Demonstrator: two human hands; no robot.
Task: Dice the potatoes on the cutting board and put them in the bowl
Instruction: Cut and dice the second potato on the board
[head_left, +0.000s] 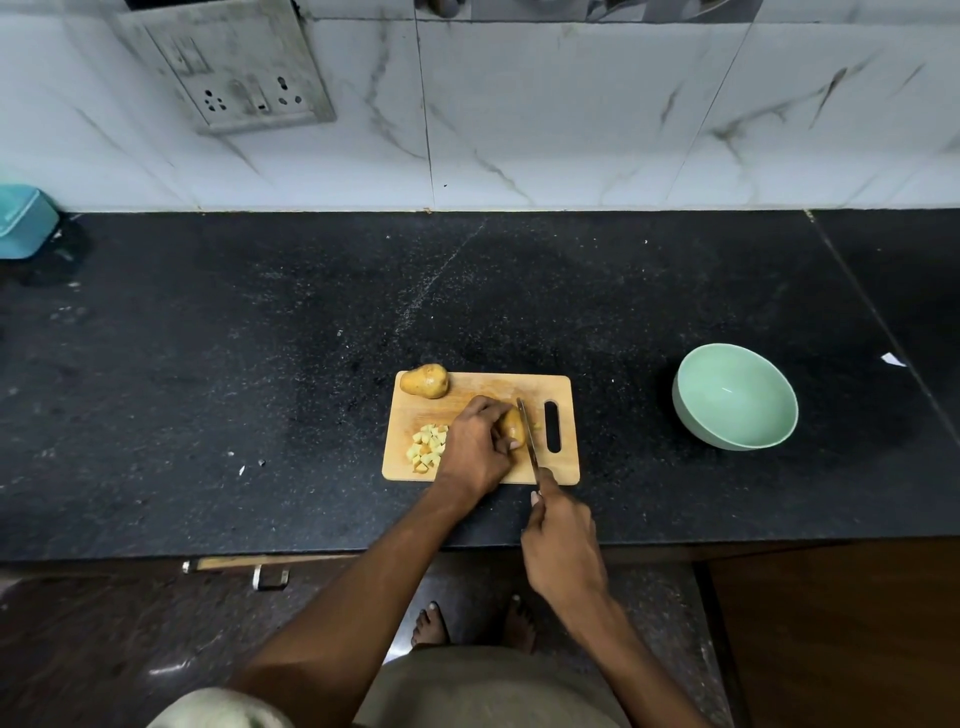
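I note my left hand (475, 447) clamped on a potato (513, 425) mid-board; right hand (563, 540) grips the knife (529, 441). Wooden cutting board (563, 470) sits near the counter edge, smooth green bowl (691, 410) well right.

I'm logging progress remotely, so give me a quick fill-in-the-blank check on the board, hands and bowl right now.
1. The knife is held by the ____ hand.
2. The left hand steadies a potato on the ____.
3. The green bowl holds ____ diced pieces.
4. The whole potato sits at the cutting board's far ____ corner.

Missing words: right; cutting board; no; left
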